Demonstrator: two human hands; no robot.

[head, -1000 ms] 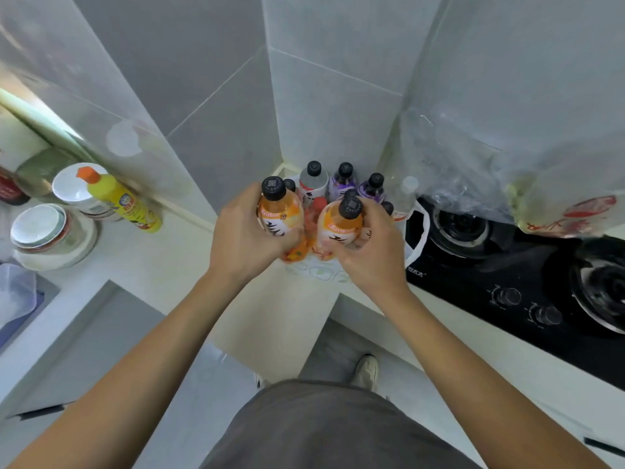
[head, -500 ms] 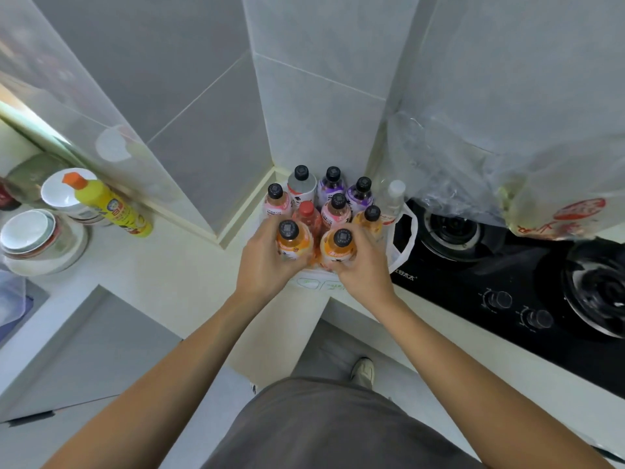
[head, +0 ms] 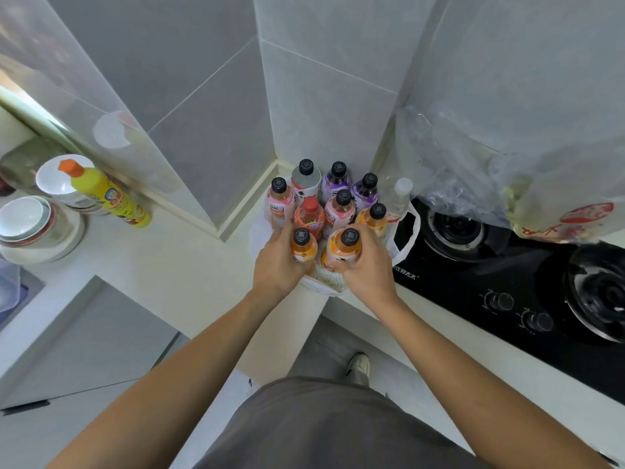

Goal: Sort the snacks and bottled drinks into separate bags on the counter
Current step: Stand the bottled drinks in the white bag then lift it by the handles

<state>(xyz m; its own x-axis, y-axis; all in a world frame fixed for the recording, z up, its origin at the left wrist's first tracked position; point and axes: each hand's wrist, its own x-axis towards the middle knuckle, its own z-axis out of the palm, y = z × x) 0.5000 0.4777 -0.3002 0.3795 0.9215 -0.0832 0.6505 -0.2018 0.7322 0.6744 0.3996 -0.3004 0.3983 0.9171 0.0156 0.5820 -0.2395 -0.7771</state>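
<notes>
A pale counter (head: pixel 162 265) wraps the tiled corner, running from the left edge across the middle of the frame, and a black gas hob (head: pixel 507 286) fills the right side. A clear plastic bag (head: pixel 473 157) hangs over the hob in the upper right, with a printed bag (head: pixel 575 218) beside it at the right edge; what either holds cannot be made out. In the corner at frame centre sits a white bag (head: pixel 324 286), its handle loop (head: pixel 406 231) lying toward the hob, and bottled drinks stand upright and tightly packed on it: grey (head: pixel 306 179), two purple (head: pixel 338 181), two pink (head: pixel 280 204), a red one (head: pixel 309 214), an orange one (head: pixel 373 218) and a small clear one (head: pixel 399 198) at the right. At the front of this cluster, the left hand (head: pixel 277 265) grips the left orange bottle (head: pixel 302 247), fingers curled round its body from the left side, only the cap and shoulder showing above them. The right hand (head: pixel 368 265) grips the right orange bottle (head: pixel 345 250), fingers wrapped over its right side and thumb near the base. The two bottles stand just beside each other between the hands. At the left of the frame stand stacked bowls (head: pixel 33 228) and a yellow squeeze bottle (head: pixel 105 194).
</notes>
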